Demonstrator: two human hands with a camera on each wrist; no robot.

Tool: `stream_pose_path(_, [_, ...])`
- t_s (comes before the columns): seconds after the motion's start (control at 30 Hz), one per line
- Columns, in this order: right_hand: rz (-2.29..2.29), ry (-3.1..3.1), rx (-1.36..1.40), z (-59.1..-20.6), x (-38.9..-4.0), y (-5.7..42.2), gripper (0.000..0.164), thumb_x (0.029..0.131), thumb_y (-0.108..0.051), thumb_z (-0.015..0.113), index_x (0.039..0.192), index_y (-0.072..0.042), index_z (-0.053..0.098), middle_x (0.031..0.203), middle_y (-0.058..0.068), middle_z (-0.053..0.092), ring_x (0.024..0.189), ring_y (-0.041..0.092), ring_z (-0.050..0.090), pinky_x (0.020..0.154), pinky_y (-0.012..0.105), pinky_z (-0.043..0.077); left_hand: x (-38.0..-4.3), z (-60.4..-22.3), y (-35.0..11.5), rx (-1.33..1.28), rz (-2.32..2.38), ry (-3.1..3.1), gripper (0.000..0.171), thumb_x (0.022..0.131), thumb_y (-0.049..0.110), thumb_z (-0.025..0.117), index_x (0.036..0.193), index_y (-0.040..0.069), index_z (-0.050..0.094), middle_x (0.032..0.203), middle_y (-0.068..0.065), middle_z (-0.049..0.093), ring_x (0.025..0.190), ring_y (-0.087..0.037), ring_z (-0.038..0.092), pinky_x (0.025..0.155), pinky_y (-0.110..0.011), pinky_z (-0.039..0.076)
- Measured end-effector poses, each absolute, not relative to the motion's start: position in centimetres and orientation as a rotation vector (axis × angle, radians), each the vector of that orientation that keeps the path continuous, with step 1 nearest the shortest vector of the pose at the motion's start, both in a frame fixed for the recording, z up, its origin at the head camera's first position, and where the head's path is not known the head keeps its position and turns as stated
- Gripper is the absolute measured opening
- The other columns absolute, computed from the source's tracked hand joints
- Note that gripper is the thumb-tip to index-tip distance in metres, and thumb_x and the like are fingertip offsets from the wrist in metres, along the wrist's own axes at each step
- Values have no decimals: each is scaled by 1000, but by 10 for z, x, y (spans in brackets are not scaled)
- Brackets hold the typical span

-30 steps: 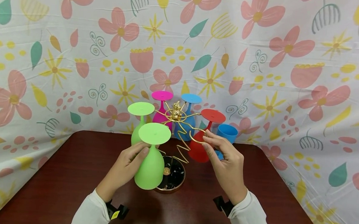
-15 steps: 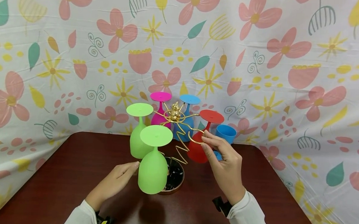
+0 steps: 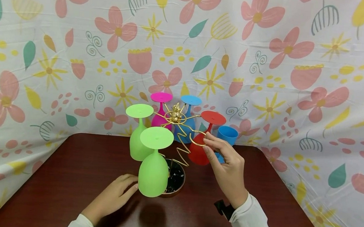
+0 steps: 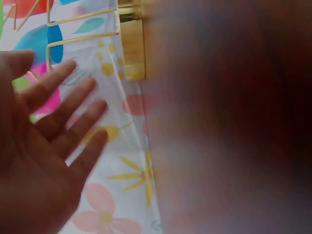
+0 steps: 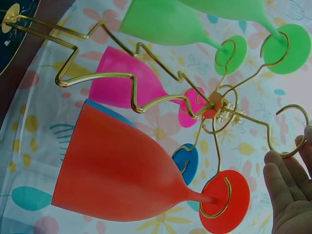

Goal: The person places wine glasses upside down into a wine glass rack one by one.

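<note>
A gold wire rack (image 3: pixel 181 121) with a round black base (image 3: pixel 176 180) bears upside-down plastic goblets hung by their feet. The front green goblet (image 3: pixel 153 174) hangs from its hook, and another green goblet (image 3: pixel 138 143) hangs behind it. Further round are a pink goblet (image 3: pixel 160 118), a blue goblet (image 3: pixel 184 130) and a red goblet (image 3: pixel 195 154). My left hand (image 3: pixel 114 194) is low beside the front green goblet; the left wrist view shows its fingers spread and holding nothing. My right hand (image 3: pixel 228 165) pinches a bare hook (image 5: pixel 292 109) of the rack.
A separate blue goblet (image 3: pixel 227 135) stands upright on the dark wooden table (image 3: pixel 90 163), behind my right hand. A flowered cloth (image 3: pixel 184 43) hangs close behind the table's back edge.
My left hand has let go of the front green goblet and moved down and left. That goblet now hangs freely. My right hand keeps its pinch on the bare hook.
</note>
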State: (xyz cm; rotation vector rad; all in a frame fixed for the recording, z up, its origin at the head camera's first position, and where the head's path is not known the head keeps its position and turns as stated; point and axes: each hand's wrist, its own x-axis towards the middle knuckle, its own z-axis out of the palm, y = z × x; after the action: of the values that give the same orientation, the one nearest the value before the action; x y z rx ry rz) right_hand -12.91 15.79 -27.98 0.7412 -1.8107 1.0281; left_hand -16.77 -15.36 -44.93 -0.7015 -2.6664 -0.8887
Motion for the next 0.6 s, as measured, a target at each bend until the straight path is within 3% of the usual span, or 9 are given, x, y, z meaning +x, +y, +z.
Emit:
stream_pose_path(0.2, [1027, -1859, 755, -277, -129, 159, 41, 73, 12, 69, 112, 1, 65, 117, 19, 63, 110, 21, 62, 90, 17, 48, -164, -450, -157, -639, -734, -2659, 37, 94, 50, 46, 125, 32, 55, 126, 13, 53, 118, -13, 51, 93, -50, 44])
stream_pose_path(0.47, [1010, -1817, 774, -281, -139, 183, 28, 87, 6, 58, 114, 6, 61, 116, 23, 62, 109, 13, 61, 81, 10, 48, -159, -451, -160, -592, -647, -2692, 43, 91, 47, 53, 131, 29, 52, 133, 4, 52, 124, -22, 48, 94, -55, 41])
stream_pose_path(0.6, [965, -1885, 620, -290, -163, 215, 29, 91, 0, 54, 119, -4, 62, 117, 15, 64, 100, 5, 61, 79, 8, 46, -159, -451, -162, -596, -588, -2684, 44, 91, 42, 57, 131, 25, 53, 135, 0, 51, 125, -24, 48, 94, -55, 42])
